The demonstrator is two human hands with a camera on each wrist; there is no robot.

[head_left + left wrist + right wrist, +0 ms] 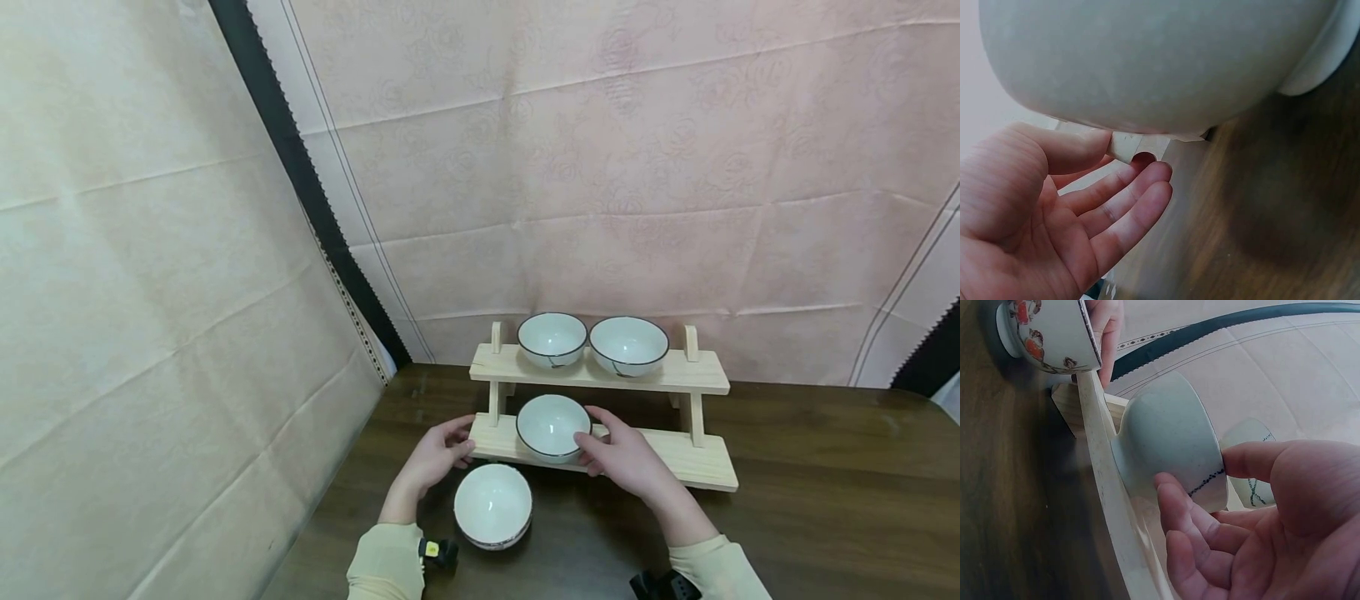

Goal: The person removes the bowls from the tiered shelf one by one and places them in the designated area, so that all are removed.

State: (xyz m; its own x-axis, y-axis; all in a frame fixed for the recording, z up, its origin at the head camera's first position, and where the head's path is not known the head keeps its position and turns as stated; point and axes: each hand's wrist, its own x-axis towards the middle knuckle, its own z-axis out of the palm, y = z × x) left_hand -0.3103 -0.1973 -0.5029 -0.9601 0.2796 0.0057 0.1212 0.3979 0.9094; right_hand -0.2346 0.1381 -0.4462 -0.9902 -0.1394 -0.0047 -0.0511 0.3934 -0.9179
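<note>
A two-tier wooden rack (675, 457) stands on the table. On its lower board sits a white bowl with a dark rim (553, 425). My right hand (622, 454) holds this bowl by its right side; in the right wrist view the thumb is at the rim and the fingers (1179, 506) lie against the outer wall. My left hand (433, 457) grips the left end of the lower board, thumb (1079, 150) above. Just in front of the rack, a white bowl with orange flowers (1054, 331) stands on the table, partly blocking the left wrist view.
Two more dark-rimmed bowls, a left one (552, 340) and a right one (628, 346), sit side by side on the upper board. Pale cloth (637, 167) hangs behind the dark wooden table (825, 483), with another cloth along the left.
</note>
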